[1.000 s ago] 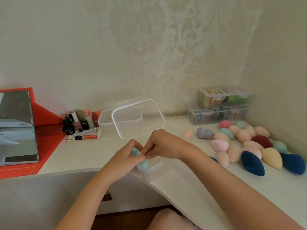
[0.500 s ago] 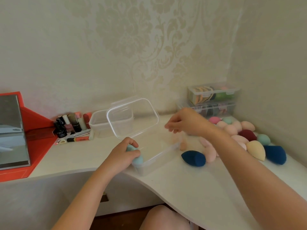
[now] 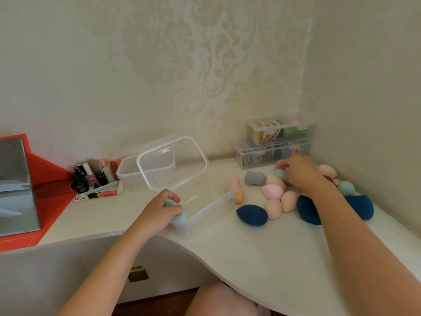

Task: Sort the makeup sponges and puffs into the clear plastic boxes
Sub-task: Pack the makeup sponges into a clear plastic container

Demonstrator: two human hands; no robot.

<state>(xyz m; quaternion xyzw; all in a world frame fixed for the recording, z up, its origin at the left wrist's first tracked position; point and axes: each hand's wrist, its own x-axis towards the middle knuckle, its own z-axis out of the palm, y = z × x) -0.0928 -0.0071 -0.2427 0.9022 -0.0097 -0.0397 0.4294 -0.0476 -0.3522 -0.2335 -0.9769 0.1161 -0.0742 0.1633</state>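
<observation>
My left hand (image 3: 159,208) grips mint green sponges (image 3: 178,216) at the near left corner of an open clear box (image 3: 211,201), whose lid (image 3: 173,163) stands up behind it. My right hand (image 3: 298,172) reaches into the pile of sponges at the right, its fingers curled at a mint green sponge (image 3: 279,174); I cannot tell whether they hold it. Around that hand lie peach and pink sponges (image 3: 273,191), a grey one (image 3: 254,177) and dark blue ones (image 3: 251,214). An orange sponge (image 3: 239,194) lies at the box's right end.
Two closed clear boxes (image 3: 276,142) filled with puffs are stacked in the back right corner. Another open clear box (image 3: 129,172) stands behind the lid. Nail polish bottles (image 3: 91,176) and a red mirror stand (image 3: 25,190) are at the left. The white table edge (image 3: 205,258) curves toward me.
My right hand left my left hand, moved right across the table and reached into the sponge pile. My left hand stayed at the box corner with its sponges.
</observation>
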